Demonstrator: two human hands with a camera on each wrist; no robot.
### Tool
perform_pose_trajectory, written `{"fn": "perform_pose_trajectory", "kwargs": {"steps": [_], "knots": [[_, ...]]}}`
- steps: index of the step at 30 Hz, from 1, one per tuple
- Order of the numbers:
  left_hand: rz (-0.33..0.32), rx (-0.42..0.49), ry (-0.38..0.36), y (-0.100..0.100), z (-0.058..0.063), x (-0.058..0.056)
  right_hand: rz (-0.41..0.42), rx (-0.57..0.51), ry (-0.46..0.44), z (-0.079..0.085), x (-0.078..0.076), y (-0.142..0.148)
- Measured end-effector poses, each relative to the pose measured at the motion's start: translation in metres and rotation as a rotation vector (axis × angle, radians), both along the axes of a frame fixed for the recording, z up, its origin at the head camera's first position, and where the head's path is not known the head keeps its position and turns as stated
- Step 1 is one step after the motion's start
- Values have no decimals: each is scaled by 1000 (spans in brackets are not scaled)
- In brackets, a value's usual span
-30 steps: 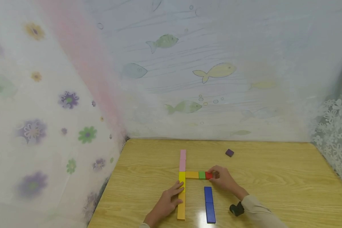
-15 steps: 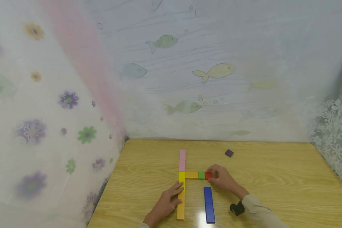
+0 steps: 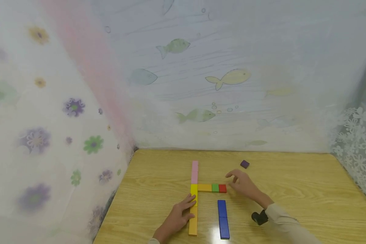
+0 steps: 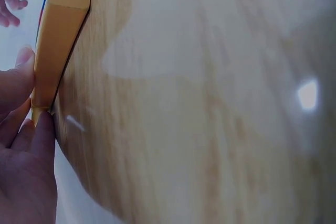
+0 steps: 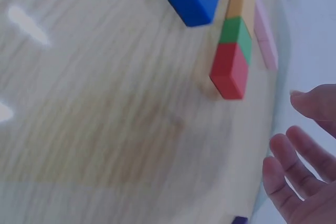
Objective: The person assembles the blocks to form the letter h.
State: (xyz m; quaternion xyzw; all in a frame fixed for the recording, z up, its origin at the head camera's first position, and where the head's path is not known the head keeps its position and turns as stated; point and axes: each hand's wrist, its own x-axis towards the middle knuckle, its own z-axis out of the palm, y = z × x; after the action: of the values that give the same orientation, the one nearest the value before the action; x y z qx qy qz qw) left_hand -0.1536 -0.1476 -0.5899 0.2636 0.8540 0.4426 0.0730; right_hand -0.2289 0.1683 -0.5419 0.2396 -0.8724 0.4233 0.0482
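Observation:
My left hand (image 3: 178, 215) rests along a straight column of flat blocks. Its fingers lie on the yellow block (image 3: 194, 189) and its thumb on the orange block (image 3: 193, 225) below; the left wrist view shows the thumb at the top edge of that orange block (image 4: 65, 24) and a finger against its side. Two pink blocks (image 3: 195, 171) continue the column upward. A row branches right from the yellow block: an orange block (image 3: 205, 188), a green block (image 3: 215, 188) and a red block (image 3: 222, 188). My right hand (image 3: 244, 184) hovers right of the red block, fingers apart and holding nothing.
Two blue blocks (image 3: 223, 219) lie end to end below the row, right of the column. A small dark purple block (image 3: 245, 164) sits alone beyond the right hand. A black device (image 3: 259, 217) is at the right wrist. Patterned sheets (image 3: 231, 101) enclose the wooden table (image 3: 308, 189).
My right hand has let go of the red block and moved a little up and right. The red block stays against the green one. The left hand keeps its place.

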Motion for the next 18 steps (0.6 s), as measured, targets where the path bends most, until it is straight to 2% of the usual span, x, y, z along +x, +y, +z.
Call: {"fn": "perform_pose_trajectory", "kwargs": {"steps": [9,18], "knots": [[5,-12,-7,-2,0,-1,-54,48,34,12,-6,20],[-1,-19,13,0,0,-1,-111,59,35,9,-15,43]]}}
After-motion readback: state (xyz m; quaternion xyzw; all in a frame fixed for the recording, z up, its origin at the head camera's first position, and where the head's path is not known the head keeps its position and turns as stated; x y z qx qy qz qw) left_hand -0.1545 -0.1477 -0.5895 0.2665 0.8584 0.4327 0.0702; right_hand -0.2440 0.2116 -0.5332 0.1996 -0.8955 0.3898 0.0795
